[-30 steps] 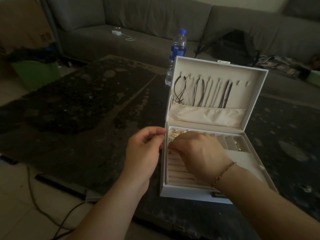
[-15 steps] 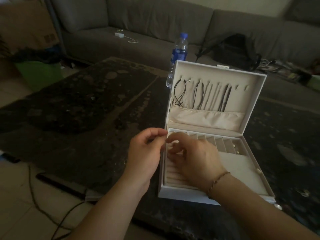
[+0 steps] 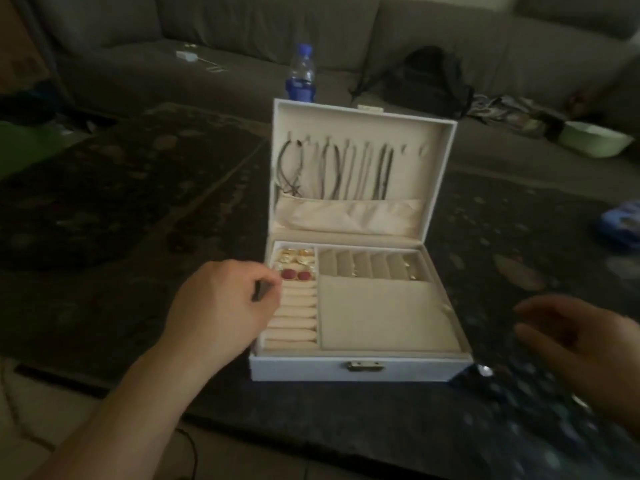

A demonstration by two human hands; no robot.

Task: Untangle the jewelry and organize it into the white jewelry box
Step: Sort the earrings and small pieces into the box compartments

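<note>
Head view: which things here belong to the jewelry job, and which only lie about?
Job: white jewelry box, necklaces in its lid, earrings, left hand, right hand.
Lying about: water bottle, black bag, green bowl.

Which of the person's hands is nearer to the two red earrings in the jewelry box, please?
Left. The left hand rests at the box's left edge, right beside the red earrings; the right hand hovers off the box's right side.

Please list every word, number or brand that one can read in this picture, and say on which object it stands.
None can be read.
water bottle: its blue label is too blurred to read.
white jewelry box: its metal clasp shows no writing.
</note>
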